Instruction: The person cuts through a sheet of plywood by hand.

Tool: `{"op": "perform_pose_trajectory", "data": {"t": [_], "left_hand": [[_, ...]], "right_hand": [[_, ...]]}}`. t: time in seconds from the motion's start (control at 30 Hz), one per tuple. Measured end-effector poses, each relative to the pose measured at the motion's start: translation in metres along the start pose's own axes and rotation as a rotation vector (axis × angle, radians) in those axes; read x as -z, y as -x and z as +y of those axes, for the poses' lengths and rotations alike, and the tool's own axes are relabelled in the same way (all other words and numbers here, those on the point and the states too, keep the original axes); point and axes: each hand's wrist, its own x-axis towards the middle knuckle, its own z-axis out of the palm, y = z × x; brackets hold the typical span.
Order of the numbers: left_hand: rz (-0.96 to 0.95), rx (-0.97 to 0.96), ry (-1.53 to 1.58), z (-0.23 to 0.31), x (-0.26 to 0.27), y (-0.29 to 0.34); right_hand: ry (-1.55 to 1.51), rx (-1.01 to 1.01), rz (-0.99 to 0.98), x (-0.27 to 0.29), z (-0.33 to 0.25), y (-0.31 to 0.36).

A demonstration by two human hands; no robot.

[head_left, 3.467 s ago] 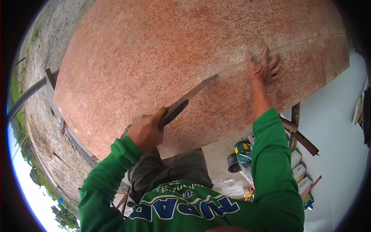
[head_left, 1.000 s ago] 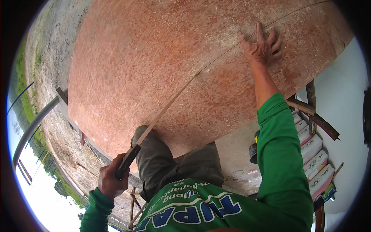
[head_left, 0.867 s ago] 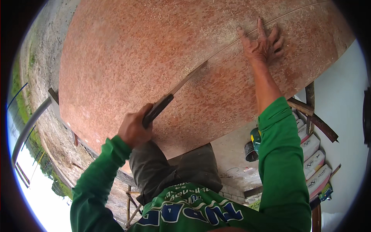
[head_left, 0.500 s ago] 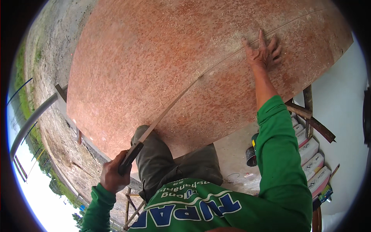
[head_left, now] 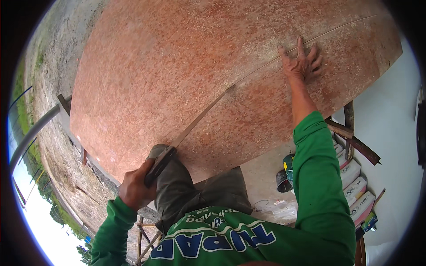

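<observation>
Since the frame just before, the left grip (head_left: 138,189) and the saw (head_left: 199,117) are shifting a little forward and to the right, so less of the blade is showing above the reddish sheet (head_left: 146,88); the right grip (head_left: 298,67) is staying in almost the same place. We are judging from this that the blade is starting a push from near its drawn-back end, working where the thin slit (head_left: 262,68) is ending. The left grip is clamping around the saw's dark handle, while the right grip is spreading flat on the sheet with its fingers apart, closing on nothing, its forefinger reaching across the slit. The blade is standing in line with the slit, on the near side of the sheet. The left knee (head_left: 156,151) is lying over the sheet's near edge just beside the handle, and we are reckoning it the closest thing in the way, though we are not able to tell whether the two are touching. Pale sawdust (head_left: 248,49) is scattering along the slit and partly hiding it. Beyond the edge, wooden supports (head_left: 341,127) are jutting out, a dark bucket (head_left: 282,181) is lying beside a green container (head_left: 288,165), and white boxes (head_left: 355,189) are standing in a row, all well apart from the blade.
</observation>
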Motion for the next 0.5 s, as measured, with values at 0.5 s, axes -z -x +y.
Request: {"op": "perform_pose_trajectory", "data": {"t": [0.5], "left_hand": [[-0.027,-0.059,-0.014,0.016,-0.031,-0.065]], "right_hand": [[-0.019,0.029,0.015,0.005,-0.005,0.003]]}}
